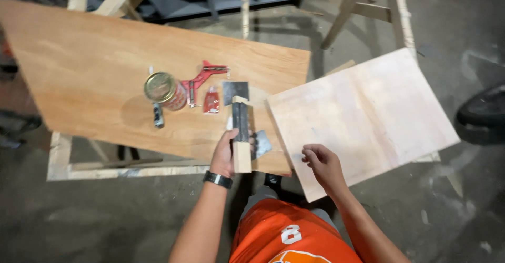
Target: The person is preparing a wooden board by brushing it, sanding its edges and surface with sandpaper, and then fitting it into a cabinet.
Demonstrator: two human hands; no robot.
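Note:
My left hand grips a putty knife with a pale wooden handle and a dark metal blade, held over the near edge of a large brown plywood sheet. A second metal scraper blade lies just beside that hand. My right hand rests with curled fingers on the near corner of a smaller pale plywood board and holds nothing. The pale board overlaps the right end of the brown sheet.
On the brown sheet stand an open tin can, a red corner clamp, a small red packet and a dark small tool. Wooden trestle legs stand behind. A dark shoe shows at far right on the concrete floor.

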